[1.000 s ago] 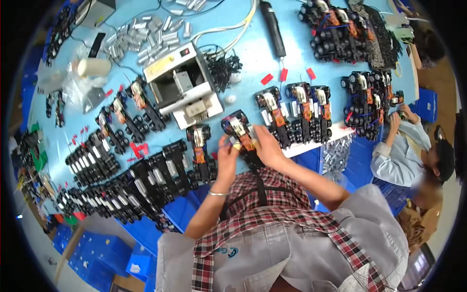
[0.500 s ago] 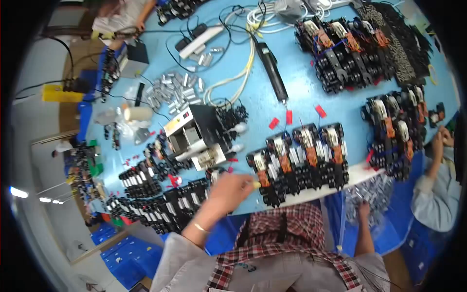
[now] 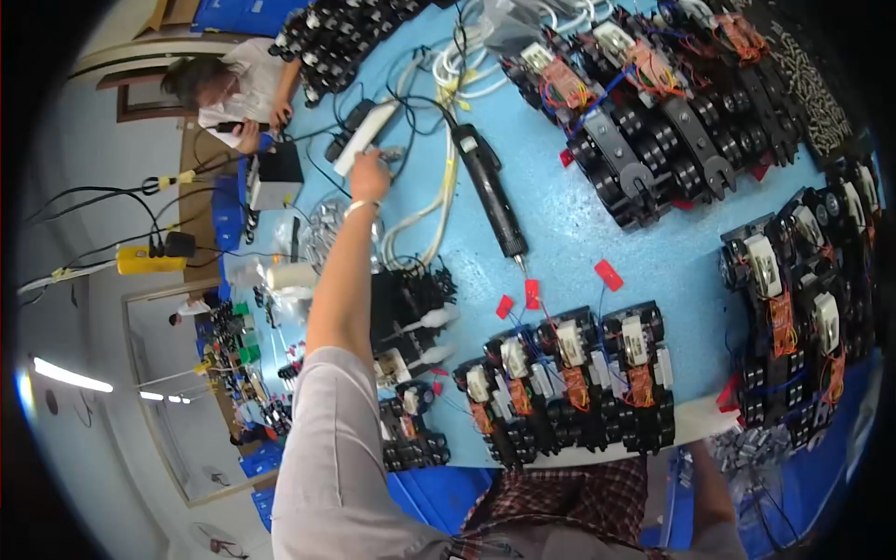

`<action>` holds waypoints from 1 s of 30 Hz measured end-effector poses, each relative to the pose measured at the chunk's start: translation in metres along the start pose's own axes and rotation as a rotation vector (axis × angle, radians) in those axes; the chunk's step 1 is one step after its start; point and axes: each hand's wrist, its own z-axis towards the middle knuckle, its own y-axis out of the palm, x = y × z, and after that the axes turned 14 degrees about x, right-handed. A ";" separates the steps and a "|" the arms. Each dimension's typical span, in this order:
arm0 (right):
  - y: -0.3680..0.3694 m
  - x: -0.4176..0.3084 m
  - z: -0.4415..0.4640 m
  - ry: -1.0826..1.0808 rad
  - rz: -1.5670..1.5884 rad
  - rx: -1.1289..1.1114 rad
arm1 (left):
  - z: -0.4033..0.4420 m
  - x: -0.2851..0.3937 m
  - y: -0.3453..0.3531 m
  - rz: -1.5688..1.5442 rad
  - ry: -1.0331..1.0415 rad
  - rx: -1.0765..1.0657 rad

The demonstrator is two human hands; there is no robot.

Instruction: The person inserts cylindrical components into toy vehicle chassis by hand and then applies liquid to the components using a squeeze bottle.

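Note:
My left hand (image 3: pixel 371 177) is stretched far across the blue table, beside the white power strip (image 3: pixel 366 138) and several small silver metal pieces (image 3: pixel 392 154). Its fingers look curled together, and what they hold, if anything, is hidden. Down at the table's front edge, my right hand (image 3: pixel 702 457) is by a bag of silver metal pieces (image 3: pixel 751 446), its fingers out of sight. Between my arms stands a row of black wheeled assemblies (image 3: pixel 571 378) with white blocks, orange boards and silver pieces. A black electric screwdriver (image 3: pixel 490 191) lies beyond them.
Larger groups of wheeled assemblies stand at the back right (image 3: pixel 653 121) and right (image 3: pixel 793 299). A dark tray of small metal parts (image 3: pixel 807 93) is at the far right corner. Cables (image 3: pixel 448 177) loop over the table. Another person (image 3: pixel 252 93) sits at the far left.
My left hand has moved from the near row of assemblies up across the table to the power strip and silver pieces. My view has shifted, so the table's contents sit lower.

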 end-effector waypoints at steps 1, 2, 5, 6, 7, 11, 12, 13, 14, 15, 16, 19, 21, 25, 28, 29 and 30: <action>-0.001 0.001 -0.007 -0.002 0.002 0.005 | 0.003 -0.001 0.004 -0.033 -0.021 0.037; -0.003 0.004 -0.011 -0.011 0.003 0.016 | 0.012 -0.014 0.012 -0.013 0.037 0.031; -0.014 0.014 -0.008 -0.040 0.017 0.065 | 0.017 -0.019 -0.031 -0.039 -0.076 -0.091; -0.022 0.017 -0.006 -0.054 0.032 0.092 | 0.011 -0.018 -0.062 -0.252 -0.068 0.034; -0.031 0.021 -0.001 -0.071 0.057 0.130 | 0.000 -0.016 -0.097 -0.360 -0.145 -0.068; -0.069 0.045 0.008 -0.226 0.304 0.336 | -0.088 -0.043 -0.217 -0.912 -0.427 -0.060; -0.075 0.055 0.008 -0.256 0.412 0.385 | -0.125 -0.049 -0.245 -0.952 -0.510 -0.040; -0.112 0.033 -0.015 -0.001 0.588 0.304 | -0.164 -0.055 -0.267 -0.997 -0.586 -0.014; -0.154 0.005 -0.039 0.289 0.804 0.267 | -0.202 -0.055 -0.291 -1.003 -0.723 -0.061; -0.203 -0.033 -0.067 0.571 0.989 0.285 | -0.247 -0.068 -0.298 -1.029 -0.867 -0.091; -0.232 -0.061 -0.090 0.580 1.098 0.293 | -0.284 -0.061 -0.303 -1.064 -1.104 -0.031; -0.297 -0.188 -0.179 0.244 1.199 0.110 | -0.396 -0.063 -0.272 -1.199 -1.390 0.004; -0.306 -0.294 -0.237 0.082 1.032 0.028 | -0.443 -0.048 -0.242 -1.172 -1.378 -0.094; -0.242 -0.432 -0.286 -0.562 1.070 -0.398 | -0.464 -0.015 -0.223 -1.359 -1.228 -0.291; -0.189 -0.492 -0.291 -0.205 1.152 -0.509 | -0.464 -0.026 -0.226 -1.654 -1.426 -0.172; -0.179 -0.505 -0.287 -0.190 1.189 -0.424 | -0.463 -0.031 -0.223 -1.785 -1.516 -0.102; -0.177 -0.513 -0.282 -0.190 1.185 -0.410 | -0.462 -0.034 -0.218 -1.799 -1.515 -0.109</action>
